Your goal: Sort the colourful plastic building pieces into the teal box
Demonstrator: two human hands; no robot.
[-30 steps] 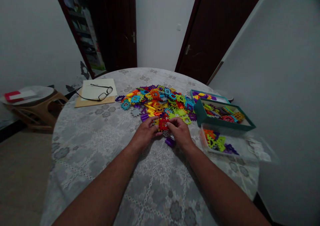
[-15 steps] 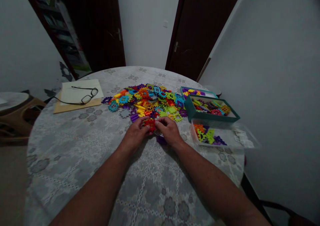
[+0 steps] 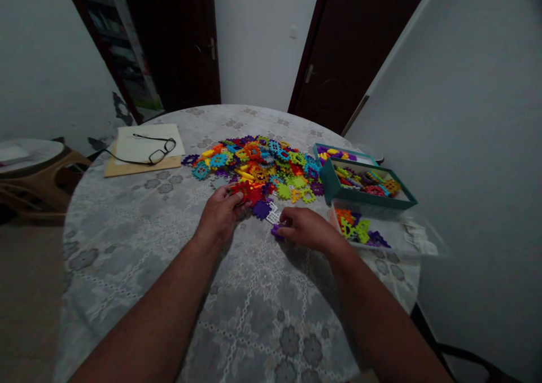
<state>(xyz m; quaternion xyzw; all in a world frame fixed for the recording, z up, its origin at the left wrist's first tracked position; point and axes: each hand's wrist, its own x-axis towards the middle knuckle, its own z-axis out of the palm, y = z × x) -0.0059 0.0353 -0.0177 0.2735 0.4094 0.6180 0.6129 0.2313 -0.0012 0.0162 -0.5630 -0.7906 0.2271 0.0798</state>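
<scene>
Between the thumb and fingers of my left hand (image 3: pixel 220 214) is a red interlocking gear-edged building piece (image 3: pixel 240 189). My right hand (image 3: pixel 305 226) has its fingers closed on a purple building piece (image 3: pixel 276 232) at the tablecloth. Between the hands lie a dark purple gear-shaped piece (image 3: pixel 261 210) and a white lattice piece (image 3: pixel 273 216). Just beyond them spreads a heap of colourful building pieces (image 3: pixel 258 160), with a lime green gear piece (image 3: pixel 284 191) at its near edge.
A green box (image 3: pixel 332 188) of pieces stands at the right, with its shallow lid (image 3: pixel 364 158) behind. Nearer is a clear plastic tray (image 3: pixel 392 250) with orange, lime and purple pieces. At the left, eyeglasses (image 3: pixel 156 156) lie on paper (image 3: pixel 127 137) over a board.
My right hand has left the red piece and moved right and nearer, onto the purple piece. My left hand keeps the red piece. The camera view has shifted slightly.
</scene>
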